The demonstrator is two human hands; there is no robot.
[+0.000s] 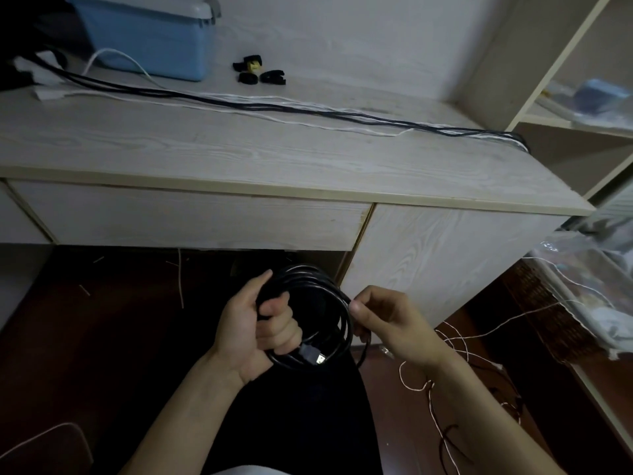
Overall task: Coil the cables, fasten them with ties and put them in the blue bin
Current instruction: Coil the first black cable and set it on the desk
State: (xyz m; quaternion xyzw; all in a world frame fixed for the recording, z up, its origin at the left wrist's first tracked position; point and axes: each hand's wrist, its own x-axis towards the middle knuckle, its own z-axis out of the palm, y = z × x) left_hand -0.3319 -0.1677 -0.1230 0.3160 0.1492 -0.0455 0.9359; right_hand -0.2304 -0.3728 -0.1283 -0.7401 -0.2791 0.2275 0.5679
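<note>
A coiled black cable point(337, 305) hangs below the desk's front edge, its plug point(312, 355) sticking out at the bottom. My left hand point(258, 329) grips the coil's left side with fingers curled through the loops. My right hand point(387, 320) pinches the coil's right side. On the desk, black and white cables point(274, 108) lie stretched from left to right. Several black ties point(258, 72), one with yellow, lie behind them. The blue bin point(150, 32) stands at the back left.
The pale wooden desk point(239, 159) has a drawer front under it. Shelves point(579, 108) with clutter rise at the right. Thin white and black cables point(455, 341) trail over the dark floor at the right, near a clear plastic-covered pile point(582, 286).
</note>
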